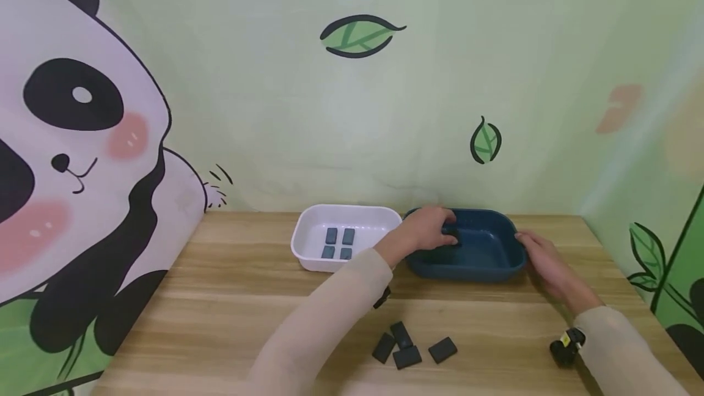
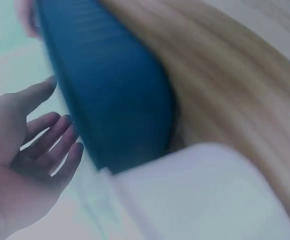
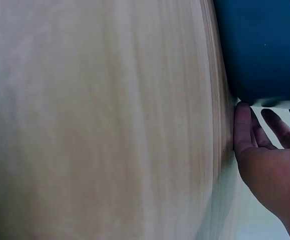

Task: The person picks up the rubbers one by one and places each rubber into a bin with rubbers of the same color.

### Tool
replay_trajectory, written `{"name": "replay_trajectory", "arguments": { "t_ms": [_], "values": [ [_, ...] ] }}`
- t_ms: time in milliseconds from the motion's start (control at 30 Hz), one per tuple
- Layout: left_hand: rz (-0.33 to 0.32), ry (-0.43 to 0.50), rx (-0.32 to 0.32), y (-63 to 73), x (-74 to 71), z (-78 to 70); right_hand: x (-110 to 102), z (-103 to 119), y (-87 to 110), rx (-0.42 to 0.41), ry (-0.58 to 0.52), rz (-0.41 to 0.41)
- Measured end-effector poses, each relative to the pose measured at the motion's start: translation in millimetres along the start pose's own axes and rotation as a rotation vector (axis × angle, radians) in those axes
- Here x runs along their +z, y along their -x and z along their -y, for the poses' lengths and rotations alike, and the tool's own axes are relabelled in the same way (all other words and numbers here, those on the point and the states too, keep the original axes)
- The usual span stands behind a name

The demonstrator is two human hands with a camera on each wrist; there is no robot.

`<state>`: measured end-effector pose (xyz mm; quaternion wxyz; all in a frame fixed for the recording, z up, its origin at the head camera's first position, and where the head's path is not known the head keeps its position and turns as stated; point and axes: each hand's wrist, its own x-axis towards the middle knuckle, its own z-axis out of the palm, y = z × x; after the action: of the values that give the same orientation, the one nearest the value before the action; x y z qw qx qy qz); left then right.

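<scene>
My left hand (image 1: 426, 228) reaches over the left part of the dark blue basin (image 1: 478, 272). A small dark piece (image 1: 453, 235) shows by its thumb and fingertips. In the left wrist view the thumb and fingers (image 2: 64, 165) are spread and loosely bent at the basin's rim, with nothing seen between them. My right hand (image 1: 550, 264) is at the basin's right end, its fingertips right at the rim and outer wall. From the right wrist, the fingers (image 3: 242, 127) look nearly straight, close against the basin's lower side.
A white basin (image 1: 297, 248) stands left of the blue one, with several grey-blue rectangular pieces (image 1: 348, 236) in two rows. Several black rectangular blocks (image 1: 407, 357) lie on the wooden table (image 1: 220, 322) nearer me. Behind rises a wall (image 1: 264, 109) with panda and leaf drawings.
</scene>
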<state>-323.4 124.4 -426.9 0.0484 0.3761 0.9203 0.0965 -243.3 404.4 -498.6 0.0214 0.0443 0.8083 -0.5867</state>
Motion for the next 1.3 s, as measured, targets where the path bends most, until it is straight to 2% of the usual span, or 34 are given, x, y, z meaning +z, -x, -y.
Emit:
{"name": "replay_trajectory", "arguments": {
  "t_ms": [167, 333, 500, 633, 767, 900, 1167, 1300],
  "values": [
    [-0.052, 0.116, 0.102, 31.1, -15.3, 9.9, 1, 0, -3.8, -0.014, -0.023, 0.014],
    [-0.062, 0.196, 0.182, 72.9, -23.7, 11.8, -1, 0, -1.6, -0.010, -0.034, 0.011],
    [-0.015, 0.200, 0.274, 114.5, -27.0, 4.2, -2, 2, 0.1, -0.009, -0.014, 0.024],
    [0.056, 0.157, 0.355, 135.6, -20.4, -6.4, -2, 2, -0.4, -0.017, 0.003, 0.022],
    [0.131, 0.096, 0.410, 147.6, -5.3, -16.6, -1, 0, -1.1, -0.013, 0.012, 0.022],
    [0.191, 0.055, 0.425, 153.1, 11.9, -24.5, -1, 0, -0.6, 0.008, 0.017, 0.036],
    [0.258, 0.028, 0.485, 155.7, 33.8, -31.0, 1, 2, -0.3, 0.031, 0.008, 0.034],
    [0.249, -0.016, 0.520, 154.0, 39.0, -33.7, -1, 3, -1.8, 0.056, 0.016, 0.032]
  ]
}}
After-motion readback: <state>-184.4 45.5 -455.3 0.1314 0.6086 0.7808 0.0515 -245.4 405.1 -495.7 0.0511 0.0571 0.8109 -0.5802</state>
